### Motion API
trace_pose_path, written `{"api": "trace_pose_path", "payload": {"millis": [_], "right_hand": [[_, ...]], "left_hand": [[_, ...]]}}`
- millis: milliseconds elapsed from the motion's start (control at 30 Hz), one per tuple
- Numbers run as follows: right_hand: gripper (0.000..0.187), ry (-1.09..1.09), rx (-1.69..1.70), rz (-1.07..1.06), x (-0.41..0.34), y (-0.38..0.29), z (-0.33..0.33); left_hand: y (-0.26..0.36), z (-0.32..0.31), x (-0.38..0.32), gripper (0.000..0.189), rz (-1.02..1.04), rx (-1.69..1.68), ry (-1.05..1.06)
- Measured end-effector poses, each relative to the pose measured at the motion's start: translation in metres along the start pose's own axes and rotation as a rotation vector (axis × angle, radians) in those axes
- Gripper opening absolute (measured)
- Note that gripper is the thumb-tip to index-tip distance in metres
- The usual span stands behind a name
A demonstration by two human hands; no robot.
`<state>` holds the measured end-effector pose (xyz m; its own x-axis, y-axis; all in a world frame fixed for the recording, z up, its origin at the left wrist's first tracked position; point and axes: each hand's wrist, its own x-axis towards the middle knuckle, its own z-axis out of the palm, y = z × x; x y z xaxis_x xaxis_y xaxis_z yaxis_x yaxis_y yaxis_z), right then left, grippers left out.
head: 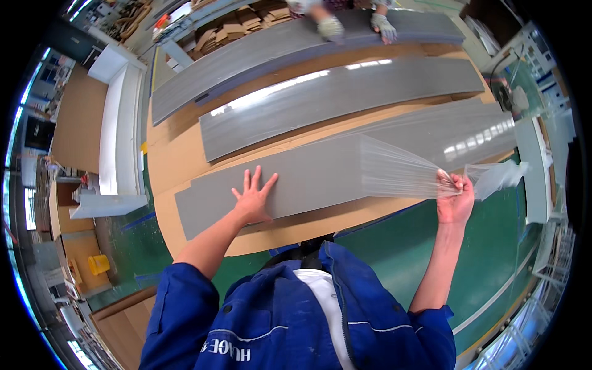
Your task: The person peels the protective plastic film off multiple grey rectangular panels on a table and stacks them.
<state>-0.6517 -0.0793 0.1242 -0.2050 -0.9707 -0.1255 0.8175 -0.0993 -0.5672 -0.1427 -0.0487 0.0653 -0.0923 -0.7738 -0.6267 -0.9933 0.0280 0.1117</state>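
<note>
A long grey panel (305,178) lies on a cardboard-covered table before me. Spread flat on its left part is my left hand (253,196), fingers apart. Clear plastic film (397,173) covers the panel's right part and lifts off in stretched folds. My right hand (454,192) grips the gathered film beyond the panel's near edge, and a loose tail of it hangs to the right. Left of the fold line the panel's surface shows matt and bare; on the right it looks glossy under the film.
A second glossy grey panel (342,99) lies behind the first. Farther back, a co-worker's gloved hands (384,28) rest at another long grey panel (259,51). Cardboard (178,157) shows around the panels. A white panelled unit (118,134) stands left; a yellow bucket (98,264) is lower left.
</note>
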Motion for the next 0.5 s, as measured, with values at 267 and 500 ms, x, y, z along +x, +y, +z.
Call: {"api": "trace_pose_path", "payload": {"millis": [267,500], "right_hand": [[0.024,0.377,-0.119,-0.015,-0.005,-0.013,-0.013],[0.068,0.498,-0.255,0.266,-0.057,0.045,-0.065]], "left_hand": [[0.001,-0.001,-0.01,0.141,0.026,0.026,0.032],[-0.019,0.015,0.031,0.122,0.023,-0.23,0.388]]}}
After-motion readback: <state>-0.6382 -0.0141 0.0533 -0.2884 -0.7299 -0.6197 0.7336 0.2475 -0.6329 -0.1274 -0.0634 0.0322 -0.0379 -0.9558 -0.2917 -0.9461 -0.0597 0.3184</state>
